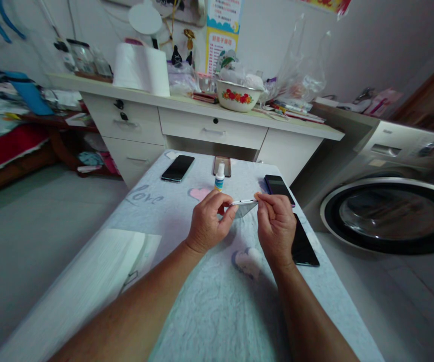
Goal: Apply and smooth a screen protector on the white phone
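A thin white-edged phone (244, 207) is held up above the cloth-covered table, seen nearly edge-on. My left hand (211, 221) pinches its left end between thumb and fingers. At its right end, my right hand (276, 226) grips the corner with curled fingers. Just behind the phone stands a small white spray bottle (219, 177) with a blue label. A brown-rimmed phone case (225, 166) lies behind the bottle. One dark phone (178, 168) rests at the back left. Near the right edge lie another dark phone (276, 187) and a larger black device (304, 244), partly behind my right hand.
The table (198, 306) has a pale patterned cloth, with a whitish sheet (107, 261) at its left. Beyond is a white desk (213, 125) holding a flowered bowl (238, 96) and a paper roll (141, 69). A washing machine (386, 166) stands at the right.
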`<state>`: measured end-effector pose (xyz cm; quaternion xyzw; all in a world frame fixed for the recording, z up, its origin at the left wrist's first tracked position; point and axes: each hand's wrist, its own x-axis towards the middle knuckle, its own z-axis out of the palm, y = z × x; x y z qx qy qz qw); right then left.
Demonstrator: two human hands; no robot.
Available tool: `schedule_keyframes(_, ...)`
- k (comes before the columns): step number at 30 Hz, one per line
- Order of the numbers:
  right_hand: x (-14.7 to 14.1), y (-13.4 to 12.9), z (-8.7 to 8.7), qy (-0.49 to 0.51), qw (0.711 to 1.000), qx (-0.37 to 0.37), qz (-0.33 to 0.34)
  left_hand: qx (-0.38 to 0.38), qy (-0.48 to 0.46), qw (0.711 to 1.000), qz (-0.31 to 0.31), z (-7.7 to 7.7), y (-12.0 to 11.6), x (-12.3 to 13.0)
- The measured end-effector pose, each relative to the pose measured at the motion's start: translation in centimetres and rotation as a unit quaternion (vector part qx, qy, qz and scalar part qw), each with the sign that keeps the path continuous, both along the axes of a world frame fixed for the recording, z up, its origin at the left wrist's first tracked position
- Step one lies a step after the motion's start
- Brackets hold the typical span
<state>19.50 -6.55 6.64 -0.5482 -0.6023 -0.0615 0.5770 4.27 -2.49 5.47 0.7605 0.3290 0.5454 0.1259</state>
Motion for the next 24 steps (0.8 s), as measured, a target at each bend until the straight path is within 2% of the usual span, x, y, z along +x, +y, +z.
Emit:
schedule_keyframes(10, 0.2, 0.1, -0.1, -0.009, 1.0, -0.007, -0.004, 0.006, -0.004, 1.0, 0.001, 0.0, 0.1, 0.0)
schedule_keyframes(24, 0.4, 1.0, -1.2, -0.041, 0.998, -0.051, -0.006, 0.003, -0.017, 1.0, 0.023, 0.0, 0.4, -0.3)
